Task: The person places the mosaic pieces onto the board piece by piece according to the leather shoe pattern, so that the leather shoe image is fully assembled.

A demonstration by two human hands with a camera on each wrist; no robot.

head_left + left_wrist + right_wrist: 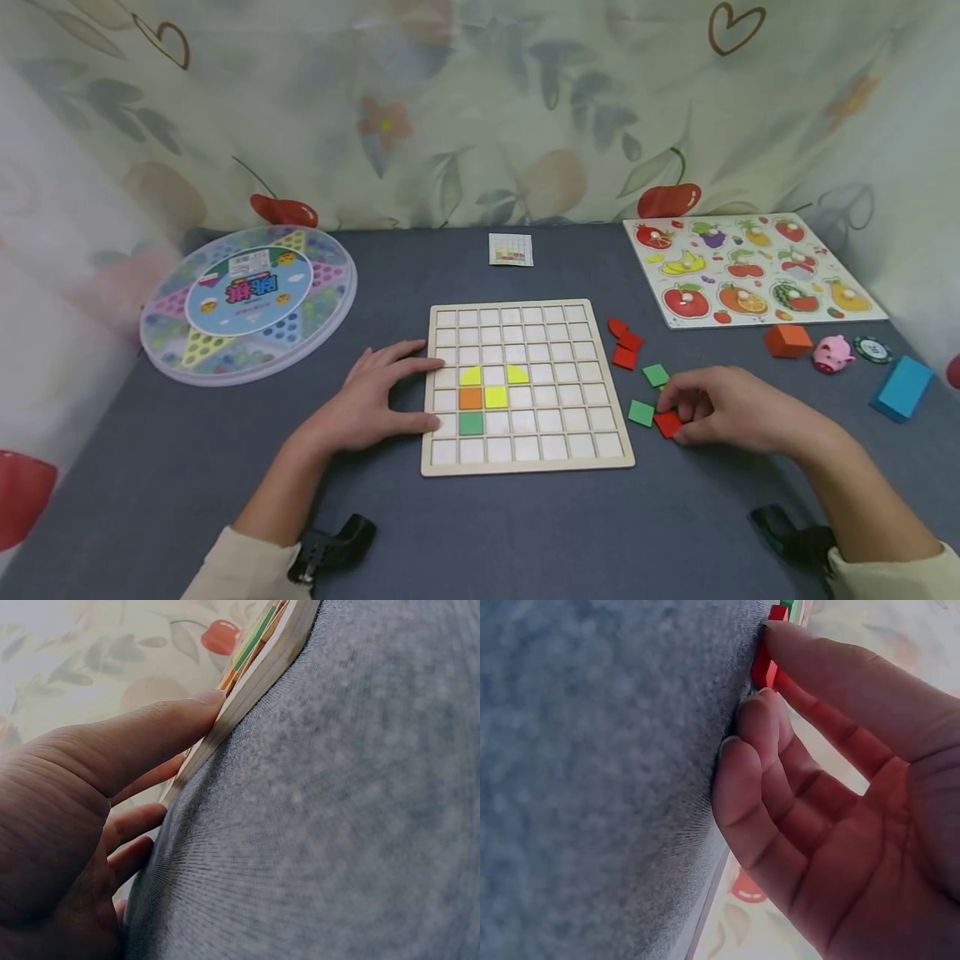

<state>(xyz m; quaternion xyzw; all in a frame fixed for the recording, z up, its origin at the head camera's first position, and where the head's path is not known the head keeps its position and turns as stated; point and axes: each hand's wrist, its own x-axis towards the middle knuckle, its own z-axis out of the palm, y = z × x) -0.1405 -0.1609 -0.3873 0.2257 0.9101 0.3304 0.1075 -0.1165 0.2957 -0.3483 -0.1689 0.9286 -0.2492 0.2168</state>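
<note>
The grey cloth-covered table [525,533] filled the scene, and at its middle lay the wooden grid board [525,385], flat, with two yellow quarter-round tiles, a yellow square, an orange square and a green square seated in its left-centre cells. Far left sat the round marble-game case [247,304]; far right, the fruit peg puzzle [753,268]. A small pattern card [511,249] lay beyond the board's far edge.

The left hand [375,398] lay flat on the table against the board's left edge, fingers straight and relaxed, gripping nothing; the left wrist view showed the thumb [150,735] touching the board's rim.

The right hand [731,410] rested just right of the board, fingers curled onto a red tile [667,424]. In the right wrist view, thumb and fingertips pinched that red piece at the cloth. Two green tiles [642,412] lay just beside it, and a cluster of red tiles [625,343] lay a little farther back.

At the right edge stood a blue block [900,387], an orange block [787,340], a pink pig figure [832,353] and a dark poker chip [872,349].
</note>
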